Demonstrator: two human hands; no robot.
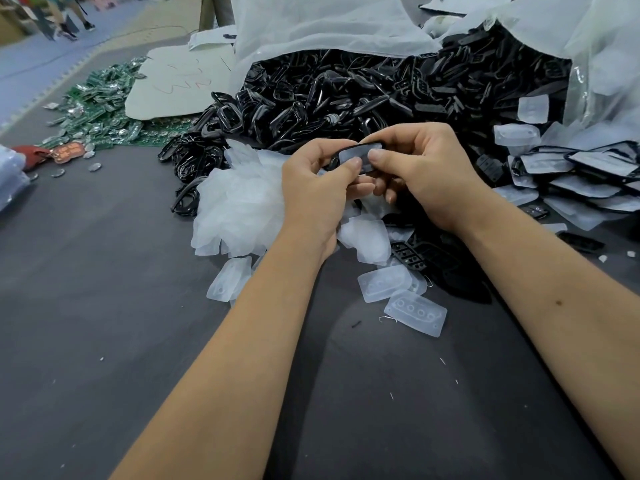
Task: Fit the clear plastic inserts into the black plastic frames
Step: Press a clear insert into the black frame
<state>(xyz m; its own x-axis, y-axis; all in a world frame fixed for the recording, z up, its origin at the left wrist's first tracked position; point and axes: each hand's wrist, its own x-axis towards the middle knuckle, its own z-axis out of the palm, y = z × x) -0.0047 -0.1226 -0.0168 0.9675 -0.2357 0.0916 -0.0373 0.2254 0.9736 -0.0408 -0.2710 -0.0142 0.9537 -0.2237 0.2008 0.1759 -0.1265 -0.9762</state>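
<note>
Pinching insert point(356, 156) in frame point(349, 146), both hands point(374, 178)

The hands meet above the table point(104, 306), the left hand point(311, 188) just left of the right hand point(426, 178), with a frame point(360, 147) and an insert point(356, 156) between them. Under the hands and to their left lies a heap of inserts point(239, 202). Behind it a pile of frames point(346, 95) spills from a bag point(329, 26). Right of the hands lie fitted pieces point(588, 174). Far left, behind, lie circuit boards point(100, 112), and a sheet point(176, 84) lies partly on them.
</note>
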